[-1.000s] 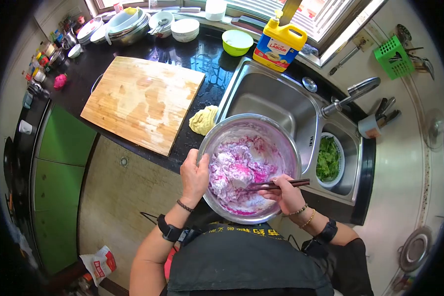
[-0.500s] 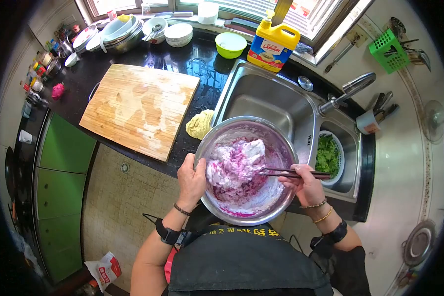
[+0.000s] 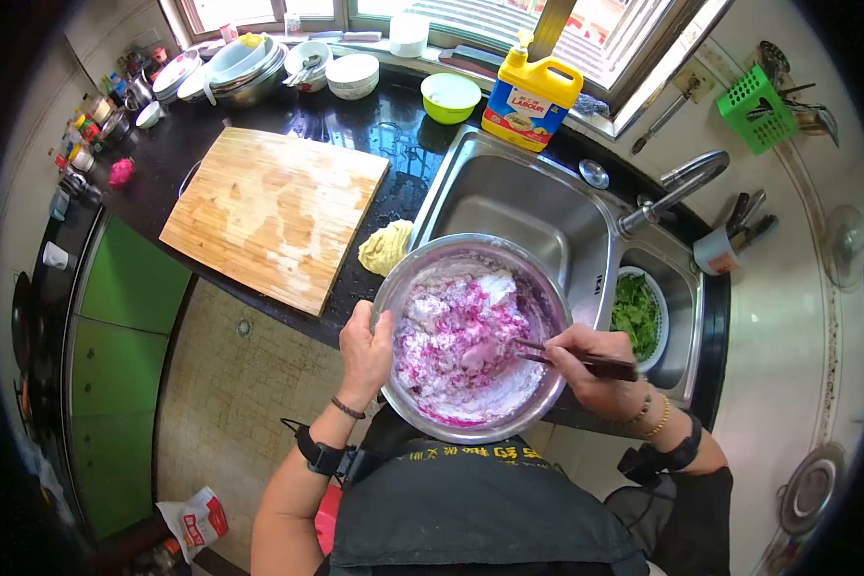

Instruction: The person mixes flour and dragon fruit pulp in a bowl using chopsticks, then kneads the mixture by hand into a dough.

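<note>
A metal mixing bowl [image 3: 547, 392] is held near my body, in front of the sink's edge. Inside lies a clumpy mix of white flour and bright pink dough [image 3: 461, 336]. My left hand [image 3: 365, 353] grips the bowl's left rim, thumb toward the inside. Dark chopsticks [image 3: 600, 367] are gripped in my right hand [image 3: 590, 370] over the right rim, with their tips in the pink mix. Just beyond the bowl's upper left, a lump of yellow dough [image 3: 385, 248] rests on the black counter.
A wooden cutting board [image 3: 274, 216] lies on the counter to the left. Behind the bowl is a steel sink [image 3: 509, 192] with a faucet [image 3: 682, 187]; its smaller basin holds a white colander [image 3: 662, 326] of greens. A yellow detergent jug [image 3: 531, 96] and a green bowl [image 3: 450, 99] stand near the window.
My right hand has shifted and turned over the right rim, moving the chopsticks. The mix is more spread out, with pink through more of it. My left hand stays on the rim.
</note>
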Demonstrator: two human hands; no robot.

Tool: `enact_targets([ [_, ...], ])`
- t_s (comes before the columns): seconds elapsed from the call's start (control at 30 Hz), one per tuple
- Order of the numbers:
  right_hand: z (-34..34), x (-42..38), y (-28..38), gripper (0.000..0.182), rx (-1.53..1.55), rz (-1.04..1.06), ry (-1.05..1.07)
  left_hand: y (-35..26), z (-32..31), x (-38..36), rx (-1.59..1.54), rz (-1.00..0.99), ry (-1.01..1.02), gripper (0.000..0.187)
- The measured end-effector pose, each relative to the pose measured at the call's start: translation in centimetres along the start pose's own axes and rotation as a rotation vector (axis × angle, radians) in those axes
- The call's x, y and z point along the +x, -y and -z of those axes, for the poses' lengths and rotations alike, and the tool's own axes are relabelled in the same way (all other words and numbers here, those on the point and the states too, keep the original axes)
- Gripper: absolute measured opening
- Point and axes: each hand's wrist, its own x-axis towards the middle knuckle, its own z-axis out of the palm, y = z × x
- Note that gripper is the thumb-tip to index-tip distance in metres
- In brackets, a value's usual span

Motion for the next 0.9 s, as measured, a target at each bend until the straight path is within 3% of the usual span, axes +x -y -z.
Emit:
enact_targets([
  [0.1,1.6,0.8,2.1,0.009,-0.120,0.052,0.002,0.2,-0.1,0.0,0.018,0.014,0.012,0.020],
  [0.27,0.7,3.2,0.2,0.008,-0.150,0.193,-0.047,0.1,0.0,0.0,-0.012,-0.007,-0.007,0.019],
  [0.4,-0.6,5.3,-4.0,0.010,-0.001,0.122,-0.043,0.3,-0.2,-0.1,0.001,-0.004,0.007,0.018],
  [0.47,-1.0,6.5,-7.1,0.014,0.181,-0.011,-0.045,0.4,-0.2,-0.2,-0.010,0.017,0.005,0.018],
  [0.5,-0.5,6.6,-6.3,0.016,0.332,-0.195,-0.004,0.6,-0.3,-0.2,-0.008,-0.002,-0.020,0.018],
  [0.6,-1.1,5.4,-6.9,0.017,0.503,-0.292,-0.052,0.5,-0.5,-0.2,-0.015,-0.020,-0.056,0.017],
  [0.63,-1.9,4.3,-7.5,0.014,0.543,-0.182,-0.058,0.5,-0.6,-0.3,-0.017,-0.010,-0.060,0.016],
  [0.7,-2.5,1.6,-5.7,0.006,0.040,0.176,-0.066,0.1,-0.6,-0.4,-0.032,0.007,-0.061,0.015],
  [0.9,-4.5,-3.4,-3.5,0.004,-0.188,0.426,0.053,-0.7,-0.2,-0.7,0.006,0.032,-0.055,0.014],
])
